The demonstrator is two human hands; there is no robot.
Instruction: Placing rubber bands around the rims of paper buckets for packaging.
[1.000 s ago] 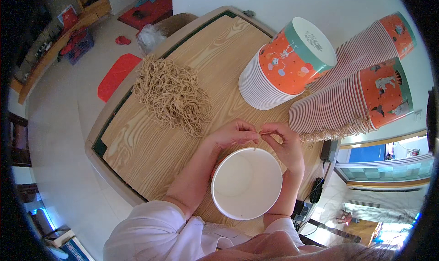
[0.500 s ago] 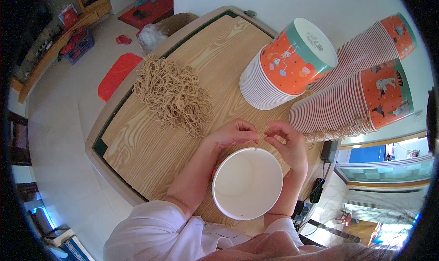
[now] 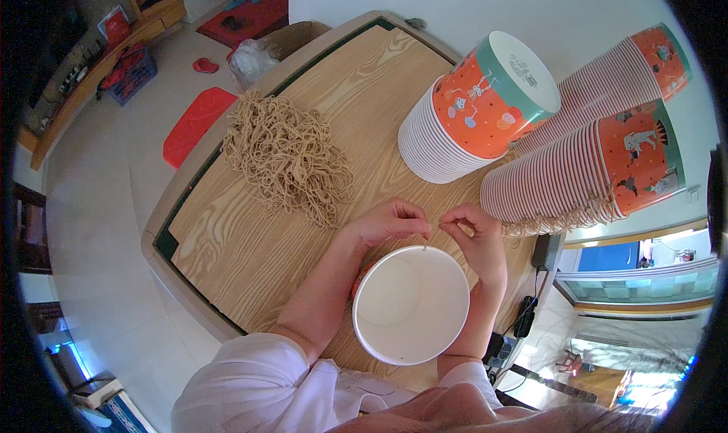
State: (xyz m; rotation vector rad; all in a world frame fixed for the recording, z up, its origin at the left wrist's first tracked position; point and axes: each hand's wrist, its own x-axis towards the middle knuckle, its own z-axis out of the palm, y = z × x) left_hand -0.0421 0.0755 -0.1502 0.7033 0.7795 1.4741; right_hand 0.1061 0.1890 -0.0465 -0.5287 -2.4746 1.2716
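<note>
A paper bucket [image 3: 412, 305], white inside, stands between my forearms with its mouth facing up. Just beyond its far rim, my left hand [image 3: 390, 221] is closed in a pinch on a short bit of tan cord [image 3: 425, 243], whose end hangs by the rim. Close beside it, my right hand [image 3: 476, 236] pinches thumb and forefinger together, apparently on the same cord; the fingertips hide most of it. To the far left lies a loose tangled heap of tan cords [image 3: 288, 156].
An upside-down stack of orange and green buckets [image 3: 485, 99] stands at the far right. Two more nested stacks lie at the right, the nearer one [image 3: 546, 183] with cords along its lower side. Black adapters and cables [image 3: 523, 315] sit by the table's right edge.
My right hand's fingers have shifted very slightly, closing a little more. The left hand, the bucket and the cord heap stay where they were.
</note>
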